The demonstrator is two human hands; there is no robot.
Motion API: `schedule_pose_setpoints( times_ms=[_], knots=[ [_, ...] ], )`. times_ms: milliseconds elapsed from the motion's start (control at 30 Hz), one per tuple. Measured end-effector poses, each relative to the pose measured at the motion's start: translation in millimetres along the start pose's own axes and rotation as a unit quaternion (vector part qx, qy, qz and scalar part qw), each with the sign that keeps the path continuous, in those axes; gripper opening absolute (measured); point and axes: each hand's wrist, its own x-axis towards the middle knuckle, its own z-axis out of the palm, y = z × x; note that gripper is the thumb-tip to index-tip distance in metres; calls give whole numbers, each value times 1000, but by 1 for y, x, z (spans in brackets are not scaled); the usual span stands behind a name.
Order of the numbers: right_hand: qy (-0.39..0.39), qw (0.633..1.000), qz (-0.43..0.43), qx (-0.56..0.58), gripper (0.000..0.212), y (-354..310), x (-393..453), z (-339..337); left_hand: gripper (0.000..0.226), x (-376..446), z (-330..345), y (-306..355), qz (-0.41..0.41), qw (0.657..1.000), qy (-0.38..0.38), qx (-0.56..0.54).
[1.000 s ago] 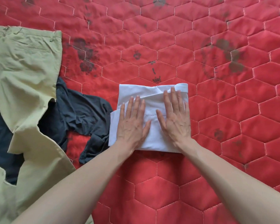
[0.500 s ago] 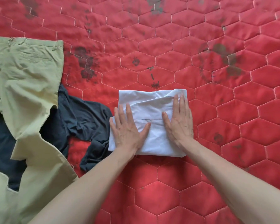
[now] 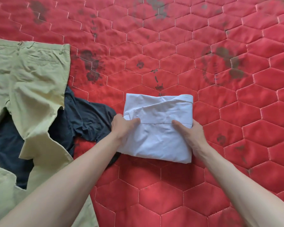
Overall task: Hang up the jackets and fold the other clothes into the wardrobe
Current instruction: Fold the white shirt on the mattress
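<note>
Red quilt (image 3: 203, 185): hexagon-stitched padded cover that fills my whole frame, with dark smudges in the upper left, upper centre and upper right.
White folded garment (image 3: 161, 128): I log it a little right of the frame's centre, lying on the quilt as a compact rectangle with a folded band along its top edge and a stitched seam running across its middle.
Left hand (image 3: 124, 126): I see it at the garment's left edge, thumb on top of the cloth near the seam and fingers curled under the edge, so it is pinching the fold.
Right hand (image 3: 191, 133): it is at the garment's right edge, thumb laid on top along the seam and fingers wrapped round the side out of my sight, gripping the cloth.
Forearms: both are bare and enter from the bottom of the frame, the left from the lower left, the right from the lower right.
Pale green trousers (image 3: 28, 82): spread flat at the left of the frame, waistband toward the top, legs running down to the lower left corner.
Dark navy garment (image 3: 85, 118): crumpled, partly under the trousers, its right end touching the white garment's left side beside the left hand.
</note>
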Motion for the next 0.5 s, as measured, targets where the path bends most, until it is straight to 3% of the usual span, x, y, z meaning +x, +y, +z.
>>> schedule_pose_setpoints(
  times_ms=[133,333,500],
  knots=[
    [-26,999,18,19,20,3,-3,-8,17,-8,-3,-7,-22,991,-104,-81],
    [-60,997,24,36,33,-15,-32,-22,22,-35,-26,-2,-4,972,-203,-117],
    [-93,995,22,26,40,-74,-75,-37,28,-90,-65,30,-21,965,-225,-130]
  ],
)
